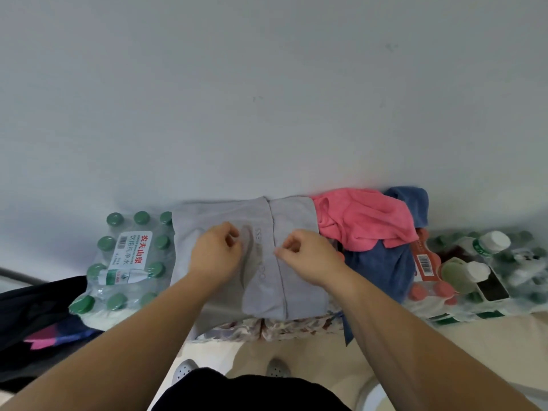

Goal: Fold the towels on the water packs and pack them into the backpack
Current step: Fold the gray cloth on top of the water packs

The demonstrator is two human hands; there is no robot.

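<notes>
Since nothing folded can be seen in the bag yet, the job looks to be in its early part. The shrink-wrapped pack of green-capped water bottles sits at the left against the wall. A shrink-wrapped pack of red-capped bottles lies to the right, with further green-capped wrapped bottles beyond it. That makes three groups that I can count, and whatever lies under the cloth is hidden.

One black backpack with a pink and blue pattern slumps at the far left, just beside the green-capped pack; whether it is open I cannot tell.

There are three towels. The flat grey towel is spread over the packs in the middle, partly doubled over itself and so mid-fold. The crumpled pink towel and the crumpled dark blue towel are heaped just to its right, both still to be folded.

The left hand has its fingers curled, tips closed on a ridge of the grey cloth. The right hand pinches the hemmed edge between thumb and forefinger.

Smallest are two loose white-capped bottles and one dark phone, lying on the right-hand packs.
</notes>
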